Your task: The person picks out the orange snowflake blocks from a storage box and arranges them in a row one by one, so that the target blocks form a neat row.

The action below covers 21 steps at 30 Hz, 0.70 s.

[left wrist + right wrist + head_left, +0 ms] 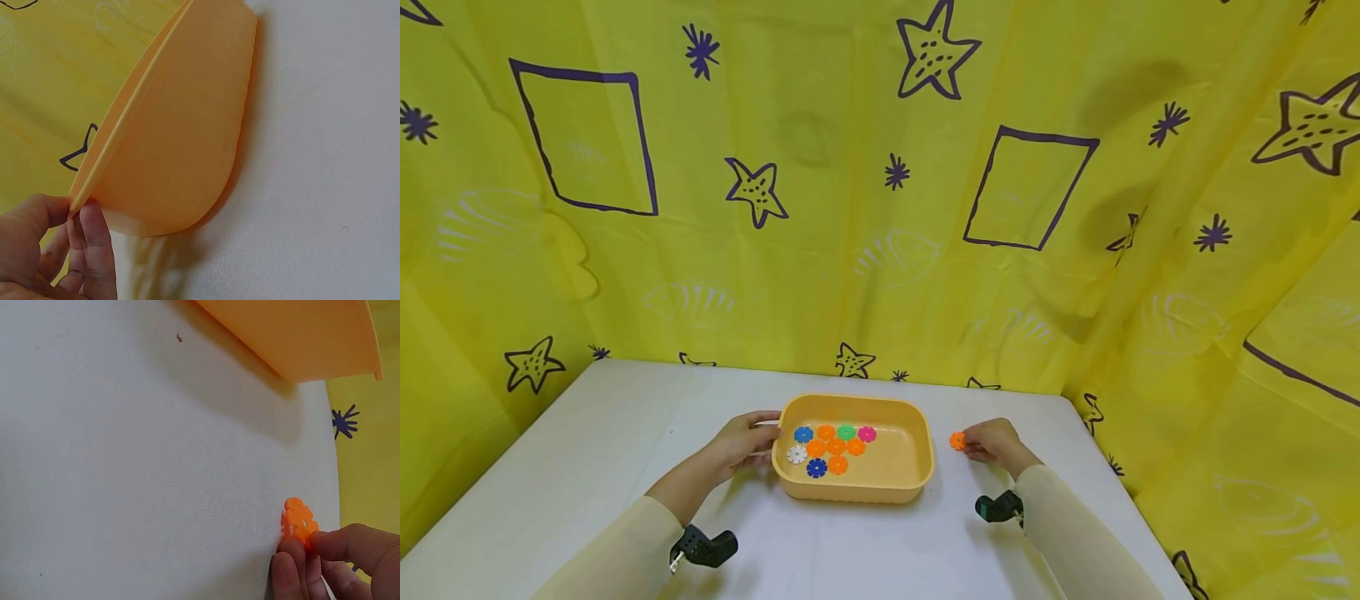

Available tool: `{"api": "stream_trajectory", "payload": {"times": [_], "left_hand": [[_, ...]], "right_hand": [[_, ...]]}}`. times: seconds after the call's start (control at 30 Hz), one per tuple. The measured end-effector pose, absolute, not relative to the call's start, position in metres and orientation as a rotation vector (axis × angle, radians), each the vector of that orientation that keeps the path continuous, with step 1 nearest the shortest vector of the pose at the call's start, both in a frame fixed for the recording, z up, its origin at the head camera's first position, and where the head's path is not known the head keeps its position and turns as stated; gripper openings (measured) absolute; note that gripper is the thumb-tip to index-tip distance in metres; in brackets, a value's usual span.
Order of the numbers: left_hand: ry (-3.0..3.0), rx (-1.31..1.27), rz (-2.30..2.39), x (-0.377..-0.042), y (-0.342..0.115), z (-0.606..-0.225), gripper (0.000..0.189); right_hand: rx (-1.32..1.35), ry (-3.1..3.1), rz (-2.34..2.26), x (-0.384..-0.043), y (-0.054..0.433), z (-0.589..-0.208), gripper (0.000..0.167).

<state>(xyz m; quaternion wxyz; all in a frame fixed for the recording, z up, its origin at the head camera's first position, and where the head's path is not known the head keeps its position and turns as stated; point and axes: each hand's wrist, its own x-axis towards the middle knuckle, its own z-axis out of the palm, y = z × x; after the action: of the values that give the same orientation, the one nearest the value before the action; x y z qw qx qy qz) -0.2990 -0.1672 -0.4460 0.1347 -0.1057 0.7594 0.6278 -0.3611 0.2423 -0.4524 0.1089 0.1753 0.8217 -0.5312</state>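
Note:
A light orange plastic basin (895,467) stands on the white table, with several notched plastic discs lying in its left half. Among them are a white disc (797,454), a dark blue disc (817,467), a green disc (846,432) and a pink disc (867,434); others are orange. My left hand (743,442) pinches the basin's left rim between thumb and fingers, as the left wrist view shows. To the right of the basin, my right hand (997,443) pinches an orange notched disc (301,520) by its edge, close over the table.
The white table (760,550) ends at a yellow curtain (820,275) with star and fish drawings, which hangs behind and along both sides. A black wrist camera (703,547) sits on the left wrist, another camera (997,506) on the right.

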Motion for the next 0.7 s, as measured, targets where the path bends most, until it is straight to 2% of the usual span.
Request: {"api": "stream_trajectory", "payload": {"times": [0.7], "left_hand": [[2.191,-0.304,1.831,-0.2994,-0.1677,-0.4468,0.050]], "right_hand": [[0.470,2.533,-1.493,-0.3577,0.2396,-0.4538,0.024]]}}
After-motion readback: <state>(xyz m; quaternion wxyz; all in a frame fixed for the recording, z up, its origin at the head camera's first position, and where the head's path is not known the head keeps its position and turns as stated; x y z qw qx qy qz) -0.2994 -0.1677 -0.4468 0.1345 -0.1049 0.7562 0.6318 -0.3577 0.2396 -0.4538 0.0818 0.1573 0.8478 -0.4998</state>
